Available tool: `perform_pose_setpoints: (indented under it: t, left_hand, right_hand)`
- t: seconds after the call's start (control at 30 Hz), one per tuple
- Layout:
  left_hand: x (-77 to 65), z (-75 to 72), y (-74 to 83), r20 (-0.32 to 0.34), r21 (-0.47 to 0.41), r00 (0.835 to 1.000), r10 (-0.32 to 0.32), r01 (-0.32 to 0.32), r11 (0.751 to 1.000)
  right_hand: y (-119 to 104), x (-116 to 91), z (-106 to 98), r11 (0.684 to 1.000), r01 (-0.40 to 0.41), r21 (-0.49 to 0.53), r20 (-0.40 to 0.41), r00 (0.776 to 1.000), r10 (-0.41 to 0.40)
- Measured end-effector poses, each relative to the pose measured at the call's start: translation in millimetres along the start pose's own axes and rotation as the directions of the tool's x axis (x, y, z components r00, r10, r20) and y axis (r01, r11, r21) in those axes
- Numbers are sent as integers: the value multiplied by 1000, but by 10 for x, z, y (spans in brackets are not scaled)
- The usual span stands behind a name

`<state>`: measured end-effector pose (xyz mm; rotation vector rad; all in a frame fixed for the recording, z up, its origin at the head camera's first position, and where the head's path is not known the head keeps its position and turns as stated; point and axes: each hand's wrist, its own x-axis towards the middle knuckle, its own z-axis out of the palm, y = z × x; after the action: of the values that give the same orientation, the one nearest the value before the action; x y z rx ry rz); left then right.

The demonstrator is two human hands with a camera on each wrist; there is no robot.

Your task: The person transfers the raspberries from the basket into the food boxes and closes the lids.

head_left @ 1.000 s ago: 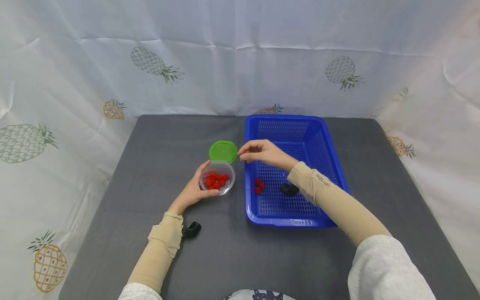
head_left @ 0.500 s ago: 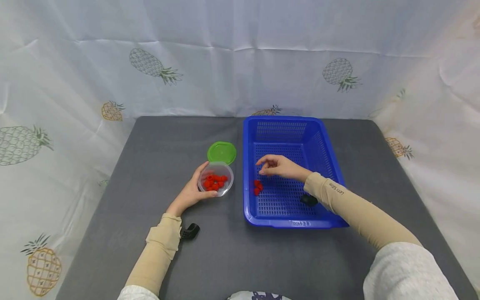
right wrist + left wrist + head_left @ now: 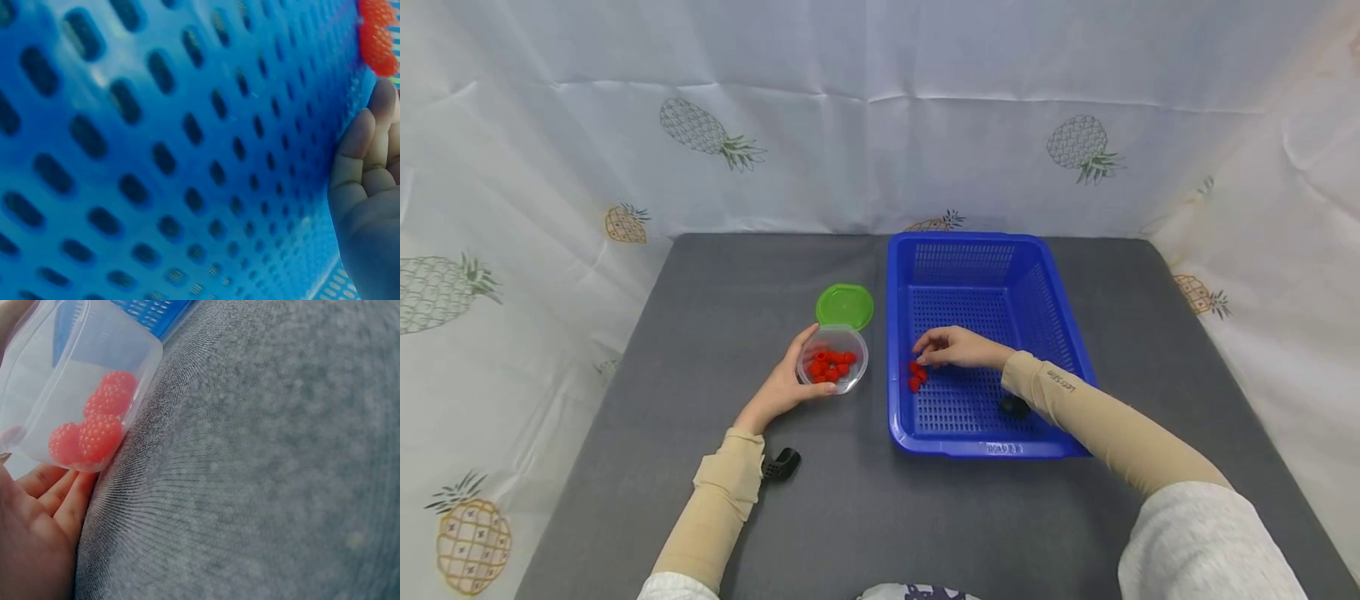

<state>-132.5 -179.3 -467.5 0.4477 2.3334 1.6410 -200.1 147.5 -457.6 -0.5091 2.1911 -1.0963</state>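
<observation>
My left hand (image 3: 781, 390) holds a clear round plastic tub (image 3: 859, 375), fingers round its far side and thumb on the near side. Several red raspberries (image 3: 832, 367) lie in the tub; the left wrist view shows these raspberries (image 3: 100, 434) through its wall. Inside the blue basket (image 3: 898, 421), my right hand (image 3: 961, 348) is low over a small group of raspberries (image 3: 915, 384). Its fingers are loosely bent and I see nothing held. In the right wrist view the raspberries (image 3: 377, 37) sit just past the fingertips; the thumb is hidden there.
A green lid (image 3: 845, 306) lies on the grey table (image 3: 730, 292) behind the tub. The basket's perforated floor and raised walls surround the right hand. Black wrist devices are at the left wrist (image 3: 784, 463) and right wrist (image 3: 1015, 407). White pineapple-print cloth (image 3: 850, 158) hangs behind.
My right hand has moved from beside the lid, over the basket's left rim, then down to the raspberries inside. My left hand and the tub have stayed nearly still.
</observation>
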Motion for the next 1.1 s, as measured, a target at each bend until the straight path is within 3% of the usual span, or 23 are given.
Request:
perform_pose_setpoints:
  t: [0.47, 1.1]
  left_hand:
    - [8, -7, -40, -3, -15, 1000, 1, -1, 1000]
    - [5, -6, -54, -3, -14, 1000, -7, 7, 1000]
  right_hand:
    - [-30, 39, 79, 989, -3, -147, 7, 1000, 4]
    - [-32, 8, 42, 998, 46, -30, 21, 999, -45]
